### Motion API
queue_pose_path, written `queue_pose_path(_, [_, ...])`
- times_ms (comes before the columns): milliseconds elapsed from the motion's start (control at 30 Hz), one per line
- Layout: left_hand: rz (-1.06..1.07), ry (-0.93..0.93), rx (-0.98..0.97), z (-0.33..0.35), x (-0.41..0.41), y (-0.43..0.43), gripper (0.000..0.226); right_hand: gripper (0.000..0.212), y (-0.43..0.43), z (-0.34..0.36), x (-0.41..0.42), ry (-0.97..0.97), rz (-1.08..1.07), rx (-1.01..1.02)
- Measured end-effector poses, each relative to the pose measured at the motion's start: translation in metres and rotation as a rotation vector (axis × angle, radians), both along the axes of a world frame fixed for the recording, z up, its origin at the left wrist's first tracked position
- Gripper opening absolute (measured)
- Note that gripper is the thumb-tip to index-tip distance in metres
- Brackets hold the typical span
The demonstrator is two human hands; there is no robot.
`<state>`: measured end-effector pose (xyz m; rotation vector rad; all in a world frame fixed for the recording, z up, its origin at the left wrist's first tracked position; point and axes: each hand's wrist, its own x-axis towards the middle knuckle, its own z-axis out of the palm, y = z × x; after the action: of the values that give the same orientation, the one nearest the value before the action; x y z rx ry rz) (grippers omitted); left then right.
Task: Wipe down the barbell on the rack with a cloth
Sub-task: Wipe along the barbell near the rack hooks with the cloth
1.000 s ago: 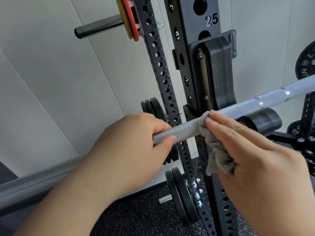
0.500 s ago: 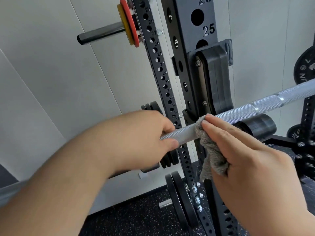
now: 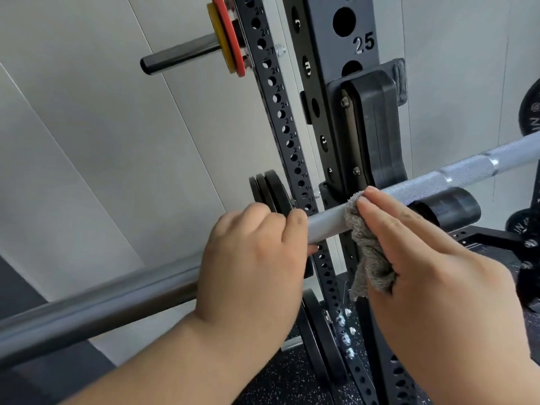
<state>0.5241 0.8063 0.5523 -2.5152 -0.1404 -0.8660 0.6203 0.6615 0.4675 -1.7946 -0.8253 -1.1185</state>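
Observation:
A silver knurled barbell (image 3: 455, 175) runs from lower left to upper right across the black rack upright (image 3: 330, 68) and rests in a black J-hook (image 3: 377, 127). My left hand (image 3: 251, 258) is wrapped around the bar just left of the upright. My right hand (image 3: 432, 273) presses a grey cloth (image 3: 368, 255) against the bar beside the left hand. The cloth hangs down below the bar. The bar's thicker sleeve (image 3: 87, 311) stretches toward the lower left.
A plate peg (image 3: 178, 57) with yellow and red plates (image 3: 225, 39) sticks out at the top. Black plates (image 3: 268, 191) hang behind the left hand, more plates (image 3: 318, 334) lower down. A black roller (image 3: 450, 209) sits under the bar. Speckled rubber floor (image 3: 280, 375) below.
Both hands stay on the bar in nearly the same spot. The view has shifted, so the sleeve at lower left shows again. The cloth remains pressed beside the upright.

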Motion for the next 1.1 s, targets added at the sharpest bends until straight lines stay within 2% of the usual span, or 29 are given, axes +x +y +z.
queue_pose_path(133, [-0.062, 0.057, -0.176, 0.012, -0.001, 0.002, 0.014, 0.041, 0.008, 0.003, 0.002, -0.003, 0.041, 0.008])
queue_pose_path(233, [-0.11, 0.17, -0.462, 0.035, -0.003, 0.015, 0.01, 0.043, 0.029, 0.0, -0.005, -0.062, 0.226, -0.013])
queue_pose_path(300, [-0.027, 0.27, -0.551, 0.048, -0.008, 0.021, 0.036, 0.051, 0.032, -0.002, -0.008, -0.072, 0.308, -0.044])
queue_pose_path(333, [0.034, 0.319, -0.571, 0.05, -0.011, 0.022, 0.042, 0.054, 0.028, -0.001, -0.006, -0.049, 0.312, -0.05])
queue_pose_path(433, [0.063, 0.331, -0.653, 0.049, -0.011, 0.018, 0.018, 0.049, 0.016, 0.011, -0.004, 0.04, 0.212, 0.008])
queue_pose_path(500, [0.06, 0.325, -0.692, 0.047, -0.008, 0.018, 0.01, 0.042, 0.026, 0.018, -0.013, 0.051, 0.243, -0.021])
queue_pose_path(633, [0.058, 0.27, -0.682, 0.043, -0.009, 0.016, 0.014, 0.04, 0.03, 0.029, -0.018, 0.124, 0.439, -0.13])
queue_pose_path(733, [0.06, 0.219, -0.609, 0.037, -0.01, 0.015, 0.009, 0.028, 0.017, 0.035, -0.008, 0.106, 0.288, -0.069])
queue_pose_path(800, [0.042, 0.232, -0.621, 0.037, -0.009, 0.016, 0.01, 0.034, 0.026, 0.031, -0.013, 0.052, 0.28, -0.046])
queue_pose_path(900, [0.003, 0.263, -0.658, 0.039, -0.009, 0.018, 0.029, 0.046, 0.035, 0.02, -0.021, 0.035, 0.38, -0.099])
queue_pose_path(1000, [-0.007, 0.236, -0.601, 0.037, -0.01, 0.016, 0.037, 0.044, 0.013, 0.023, -0.009, 0.078, 0.229, -0.094])
queue_pose_path(1100, [-0.035, 0.212, -0.575, 0.034, -0.008, 0.013, 0.021, 0.048, 0.003, 0.025, -0.009, 0.078, 0.079, -0.085])
